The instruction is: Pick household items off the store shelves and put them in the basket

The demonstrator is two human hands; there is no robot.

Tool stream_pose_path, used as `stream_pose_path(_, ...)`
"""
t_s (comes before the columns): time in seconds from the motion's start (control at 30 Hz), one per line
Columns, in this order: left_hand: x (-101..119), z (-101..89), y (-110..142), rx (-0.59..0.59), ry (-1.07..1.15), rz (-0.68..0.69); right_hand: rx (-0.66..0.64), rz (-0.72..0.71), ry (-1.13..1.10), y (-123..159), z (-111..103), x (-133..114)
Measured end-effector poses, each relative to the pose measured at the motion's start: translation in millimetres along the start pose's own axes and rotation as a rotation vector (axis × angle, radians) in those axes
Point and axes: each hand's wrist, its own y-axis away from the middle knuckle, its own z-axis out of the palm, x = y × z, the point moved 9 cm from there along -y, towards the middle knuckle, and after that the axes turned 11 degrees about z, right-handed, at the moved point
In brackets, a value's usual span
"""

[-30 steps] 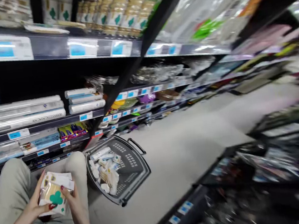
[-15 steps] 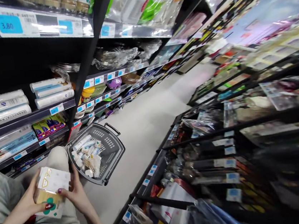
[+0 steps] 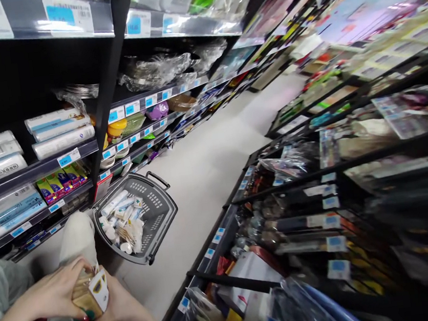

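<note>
Over my lap, both hands grip a small clear pack of what look like thin wooden sticks [image 3: 86,298], with white card and a green mark on it. My left hand [image 3: 53,294] wraps over its left side, the thumb low on the front. Against the right side presses my right hand [image 3: 120,302], its fingers curled under the bottom. The pack is turned with a narrow white printed end facing up and right; part of it is hidden by my fingers. Just beyond my knee, a grey shopping basket [image 3: 158,228] stands on the floor with several white and tan packs [image 3: 126,219] in it.
Shelves at the left carry white rolls [image 3: 65,141], colourful small boxes [image 3: 62,182] and plastic-wrapped dishes [image 3: 157,69]. Blue price labels [image 3: 69,157] line the shelf edges. Packed racks [image 3: 301,212] run along the right. Between them stretches the pale aisle floor [image 3: 207,166].
The pack has been turned from its broad printed face to a narrow end. My hands have closed in around it, the right one moving lower. The view has shifted slightly.
</note>
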Motion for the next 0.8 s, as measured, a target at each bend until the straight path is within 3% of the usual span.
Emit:
stream_pose_path(0.2, 6.0, -2.0, -36.9, -0.030, -0.060, 0.107, -0.022, 0.011, -0.225, -11.8, -29.4, 15.2)
stream_pose_path(0.3, 2.8, 3.1, -62.0, 0.068, -0.003, 0.162, -0.037, 0.045, -0.314, -19.0, -47.4, 33.7)
stream_pose_path(0.43, -16.4, 4.7, -78.6, 0.281, 0.067, 0.048, 0.022, 0.097, -0.317, -32.5, -86.6, 74.3)
stream_pose_path(0.53, -42.3, 3.4, -61.6, 0.433, 0.197, -0.046, 0.344, 0.174, -0.027, -48.8, -160.0, 106.5)
stream_pose_path(0.63, -86.6, 4.6, -22.1, 0.517, 0.243, -0.141, 0.633, 0.274, 0.243, -75.0, -232.9, 127.9)
stream_pose_path(0.7, -123.6, 7.9, 10.0, 0.536, 0.232, -0.203, 0.698, 0.364, 0.363, -102.0, -257.4, 143.5)
stream_pose_path(0.77, -161.3, 14.4, 41.9, 0.525, 0.220, -0.270, 0.706, 0.448, 0.485, -131.1, -262.4, 159.6)
stream_pose_path(0.8, -179.1, 13.4, 60.1, 0.580, 0.199, -0.310, 0.697, 0.479, 0.536, -144.6, -259.7, 167.4)
